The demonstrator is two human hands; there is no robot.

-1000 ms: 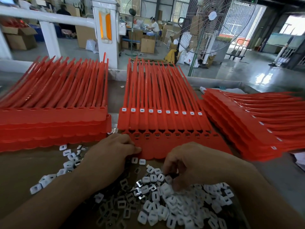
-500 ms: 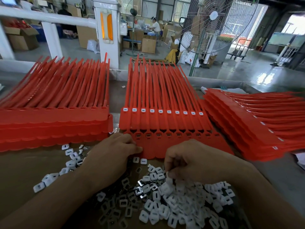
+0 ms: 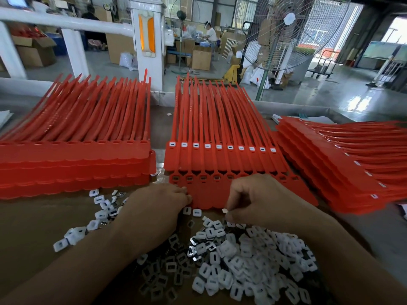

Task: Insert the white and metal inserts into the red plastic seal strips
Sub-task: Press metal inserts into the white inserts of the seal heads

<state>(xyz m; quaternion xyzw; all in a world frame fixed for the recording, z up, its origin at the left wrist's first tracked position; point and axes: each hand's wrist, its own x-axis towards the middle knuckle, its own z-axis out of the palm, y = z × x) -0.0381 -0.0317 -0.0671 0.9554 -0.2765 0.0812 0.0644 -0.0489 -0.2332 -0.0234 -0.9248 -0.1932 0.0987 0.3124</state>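
A brown counter (image 3: 33,227) carries three stacks of long red plastic seal strips. The left stack (image 3: 74,159) lies along the counter's left edge, the middle stack (image 3: 220,128) runs toward its far edge, and the right stack (image 3: 343,168) fans toward its right edge. The middle stack's top sheet shows a row of white inserts already seated. A lower red sheet (image 3: 207,194) juts toward the near edge with open sockets. By the near edge spreads a loose pile of white square and shiny metal inserts (image 3: 242,260). The left hand (image 3: 158,208), fingers curled, grips that lower sheet's near-left corner. The right hand (image 3: 257,199), fingers bent close together, pinches one small white insert (image 3: 225,210) just beside the sheet's near edge.
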